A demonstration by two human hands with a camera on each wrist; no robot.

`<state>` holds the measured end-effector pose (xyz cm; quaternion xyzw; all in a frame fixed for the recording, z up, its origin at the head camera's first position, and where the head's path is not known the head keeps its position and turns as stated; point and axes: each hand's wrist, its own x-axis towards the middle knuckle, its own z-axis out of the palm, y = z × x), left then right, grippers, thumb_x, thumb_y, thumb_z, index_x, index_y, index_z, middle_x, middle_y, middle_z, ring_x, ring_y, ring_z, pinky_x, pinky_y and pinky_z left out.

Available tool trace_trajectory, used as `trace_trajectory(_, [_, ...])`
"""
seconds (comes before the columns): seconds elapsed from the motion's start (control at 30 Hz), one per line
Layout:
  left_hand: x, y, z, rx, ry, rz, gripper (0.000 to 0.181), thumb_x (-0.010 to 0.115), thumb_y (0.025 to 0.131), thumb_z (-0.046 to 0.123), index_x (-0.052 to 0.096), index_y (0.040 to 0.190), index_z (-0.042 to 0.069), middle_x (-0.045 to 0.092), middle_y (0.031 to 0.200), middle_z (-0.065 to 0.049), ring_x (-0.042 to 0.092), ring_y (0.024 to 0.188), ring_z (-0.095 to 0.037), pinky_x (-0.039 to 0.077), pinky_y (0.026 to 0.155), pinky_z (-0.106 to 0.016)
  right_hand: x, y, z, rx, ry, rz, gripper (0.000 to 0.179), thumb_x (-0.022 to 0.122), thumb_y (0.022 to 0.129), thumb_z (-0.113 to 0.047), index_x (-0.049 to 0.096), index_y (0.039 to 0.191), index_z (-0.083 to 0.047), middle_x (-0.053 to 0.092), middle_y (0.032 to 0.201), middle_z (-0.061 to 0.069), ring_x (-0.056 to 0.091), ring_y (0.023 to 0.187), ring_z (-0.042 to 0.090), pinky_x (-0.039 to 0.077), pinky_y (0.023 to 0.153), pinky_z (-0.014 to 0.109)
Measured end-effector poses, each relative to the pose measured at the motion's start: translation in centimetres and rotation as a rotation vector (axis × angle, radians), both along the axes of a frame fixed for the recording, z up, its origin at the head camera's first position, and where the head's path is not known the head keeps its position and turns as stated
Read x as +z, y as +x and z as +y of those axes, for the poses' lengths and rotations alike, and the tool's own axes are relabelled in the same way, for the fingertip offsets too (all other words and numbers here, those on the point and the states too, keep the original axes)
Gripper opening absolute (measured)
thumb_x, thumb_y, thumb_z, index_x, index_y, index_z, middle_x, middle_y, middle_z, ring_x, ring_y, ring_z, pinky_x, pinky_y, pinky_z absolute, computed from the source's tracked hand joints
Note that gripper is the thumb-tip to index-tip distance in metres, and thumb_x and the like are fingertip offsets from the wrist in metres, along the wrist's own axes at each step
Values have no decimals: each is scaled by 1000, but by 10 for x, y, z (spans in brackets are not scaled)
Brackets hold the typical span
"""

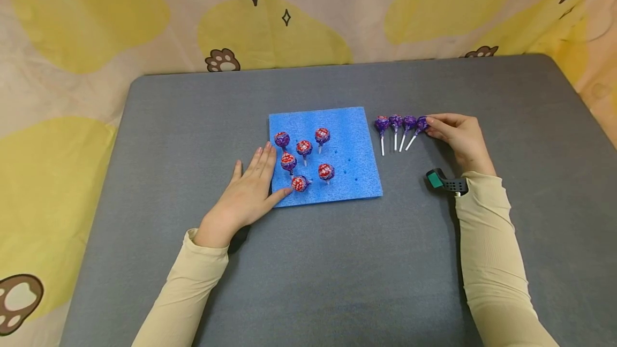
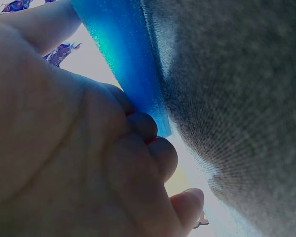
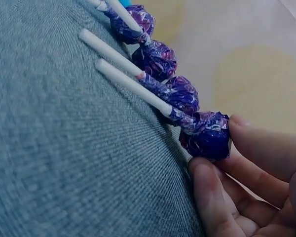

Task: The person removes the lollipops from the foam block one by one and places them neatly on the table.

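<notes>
A blue foam board (image 1: 356, 138) lies on the table with several purple-and-red wrapped lollipops (image 1: 304, 148) stuck upright or tilted in it. Along its left edge my left hand (image 1: 248, 191) rests with fingers extended, the thumb at the near edge close to a lollipop. In the left wrist view the fingertips touch the board's side (image 2: 133, 59). To the right of the board, several lollipops lie in a row, sticks towards me. My right hand (image 1: 455, 135) pinches the head of the rightmost lollipop (image 3: 207, 138) between thumb and finger; its white stick points away from the hand.
Small holes (image 1: 349, 160) show in the right part of the foam board. The grey table (image 1: 337, 272) meets a patterned yellow-and-cream cloth (image 1: 308, 31) at its back. A dark band with a green piece (image 1: 435, 179) is on the right wrist.
</notes>
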<state>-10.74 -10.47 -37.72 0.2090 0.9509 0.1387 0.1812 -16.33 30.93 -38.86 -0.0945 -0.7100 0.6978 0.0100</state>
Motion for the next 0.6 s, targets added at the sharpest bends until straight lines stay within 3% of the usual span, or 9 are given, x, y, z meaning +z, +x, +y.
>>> trace_trajectory(0.4, [2,0,0,3,-1,1,88,43,94,55,-1,150,5,-7,157,-10,-7,143,-26,-1,109,-59,1,-2,-1,0,163,34,8,67,87,-8,75,89,-7,69,80,-6,65,70,5,52,65,16])
trace_trajectory(0.6, [1,0,0,4,1,5,88,44,94,55,-1,151,4,-7,157,-10,-7,143,-26,-1,109,-59,1,-2,-1,-23,160,43,8,67,86,-5,75,88,-6,69,78,-6,65,69,4,52,65,16])
